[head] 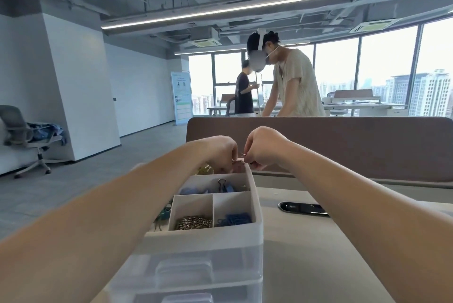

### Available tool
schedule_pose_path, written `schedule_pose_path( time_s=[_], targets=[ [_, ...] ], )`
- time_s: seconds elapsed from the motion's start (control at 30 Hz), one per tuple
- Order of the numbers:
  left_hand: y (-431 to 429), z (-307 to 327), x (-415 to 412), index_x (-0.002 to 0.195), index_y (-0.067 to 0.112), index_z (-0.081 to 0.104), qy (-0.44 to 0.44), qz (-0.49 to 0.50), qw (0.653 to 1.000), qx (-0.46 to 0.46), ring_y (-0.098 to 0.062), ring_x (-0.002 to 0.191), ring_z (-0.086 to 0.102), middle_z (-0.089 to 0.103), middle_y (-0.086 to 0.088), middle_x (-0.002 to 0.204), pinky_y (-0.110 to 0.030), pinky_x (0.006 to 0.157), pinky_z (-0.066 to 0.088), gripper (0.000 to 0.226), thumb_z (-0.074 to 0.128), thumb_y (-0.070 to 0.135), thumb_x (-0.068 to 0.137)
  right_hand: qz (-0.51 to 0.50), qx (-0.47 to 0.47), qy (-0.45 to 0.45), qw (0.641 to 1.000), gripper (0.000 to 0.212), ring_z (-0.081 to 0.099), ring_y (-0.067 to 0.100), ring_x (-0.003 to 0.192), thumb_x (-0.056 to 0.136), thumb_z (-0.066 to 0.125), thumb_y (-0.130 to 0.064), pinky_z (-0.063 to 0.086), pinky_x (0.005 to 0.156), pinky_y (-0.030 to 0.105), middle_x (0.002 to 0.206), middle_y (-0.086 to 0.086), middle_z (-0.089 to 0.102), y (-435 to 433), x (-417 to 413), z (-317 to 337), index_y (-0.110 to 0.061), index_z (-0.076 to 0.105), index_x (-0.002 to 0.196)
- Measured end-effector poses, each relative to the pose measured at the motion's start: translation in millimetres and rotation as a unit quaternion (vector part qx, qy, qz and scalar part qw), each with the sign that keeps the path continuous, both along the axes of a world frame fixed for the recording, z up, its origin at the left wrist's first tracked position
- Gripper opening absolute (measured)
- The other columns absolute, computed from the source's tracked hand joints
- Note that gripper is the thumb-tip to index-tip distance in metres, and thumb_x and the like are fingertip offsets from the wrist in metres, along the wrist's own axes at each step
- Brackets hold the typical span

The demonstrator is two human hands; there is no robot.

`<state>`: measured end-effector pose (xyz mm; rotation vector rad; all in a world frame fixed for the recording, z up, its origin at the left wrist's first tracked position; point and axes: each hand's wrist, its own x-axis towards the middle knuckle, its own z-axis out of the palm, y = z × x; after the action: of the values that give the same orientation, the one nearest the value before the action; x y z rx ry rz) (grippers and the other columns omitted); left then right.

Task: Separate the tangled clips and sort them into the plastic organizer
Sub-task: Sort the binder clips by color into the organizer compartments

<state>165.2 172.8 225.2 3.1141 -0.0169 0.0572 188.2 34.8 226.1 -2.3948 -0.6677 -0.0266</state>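
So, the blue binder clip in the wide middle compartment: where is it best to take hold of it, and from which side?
Pinch its dark wire handle, which stands up above the body of the blue binder clip. Come from straight above, because the organizer walls close the sides. The left hand and right hand pinch the tangled clips now.

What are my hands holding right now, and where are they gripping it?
The left hand and right hand pinch a small cluster of clips between them, one at each end.
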Motion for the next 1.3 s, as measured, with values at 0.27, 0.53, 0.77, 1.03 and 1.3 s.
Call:
schedule_pose_path(
  time_s=[0.27, 0.53, 0.77, 1.03, 1.3],
  targets=[
    [9.5, -10.2, 0.9, 0.118, 0.011, 0.059, -0.064, -0.023, 0.998, -0.017, -0.019, 0.089, 0.058, 0.061, -0.004, 0.108, -0.021, 0.059, 0.043, 0.038, 0.07, 0.01, 0.082, 0.001, -0.01, -0.002, 1.0, 0.015, 0.066, 0.022, 0.07, 0.082, 0.066, 0.0, 0.06, 0.07, 0.032, 0.087, 0.014, 0.07, 11.2, 5.3, -3.4, -0.004, 0.066, 0.096],
    [20.3, -11.1, -5.1, 0.102, 0.017, 0.075, -0.105, -0.057, 0.992, -0.049, -0.014, 0.081, 0.062, 0.068, 0.003, 0.098, -0.015, 0.056, 0.041, 0.017, 0.068, 0.015, 0.086, -0.004, -0.015, 0.004, 1.0, 0.011, 0.063, 0.015, 0.061, 0.084, 0.066, 0.0, 0.054, 0.055, 0.021, 0.08, 0.008, 0.067, 11.2, 4.2, -5.7, -0.008, 0.065, 0.091],
    [29.4, -4.8, -16.5, 0.109, 0.017, 0.07, -0.158, -0.059, 0.981, -0.096, -0.01, 0.09, 0.061, 0.068, 0.002, 0.11, -0.018, 0.072, 0.042, 0.027, 0.056, 0.003, 0.09, -0.005, -0.042, -0.046, 0.998, 0.01, 0.064, 0.018, 0.07, 0.083, 0.071, -0.001, 0.06, 0.076, 0.035, 0.073, 0.003, 0.065, 9.8, 0.8, -7.1, -0.005, 0.07, 0.092],
    [68.7, 1.3, -76.8, 0.1, 0.019, 0.068, -0.17, -0.016, 0.978, -0.119, -0.005, 0.08, 0.058, 0.064, 0.004, 0.097, -0.02, 0.062, 0.04, 0.02, 0.054, 0.008, 0.092, 0.059, 0.001, -0.01, 0.998, 0.009, 0.061, 0.011, 0.049, 0.084, 0.074, -0.004, 0.05, 0.049, 0.019, 0.067, 0.008, 0.068, 44.0, -48.1, -2.4, -0.01, 0.067, 0.081],
    [109.5, -6.2, -143.3, 0.101, 0.021, 0.068, -0.164, 0.05, 0.976, -0.134, -0.007, 0.083, 0.059, 0.065, 0.004, 0.1, -0.018, 0.064, 0.04, 0.022, 0.051, 0.009, 0.093, 0.124, -0.05, -0.031, 0.99, 0.015, 0.067, 0.017, 0.074, 0.085, 0.071, -0.006, 0.059, 0.079, 0.031, 0.083, 0.004, 0.071, 112.8, -88.5, -14.9, -0.006, 0.073, 0.099]
  ],
)
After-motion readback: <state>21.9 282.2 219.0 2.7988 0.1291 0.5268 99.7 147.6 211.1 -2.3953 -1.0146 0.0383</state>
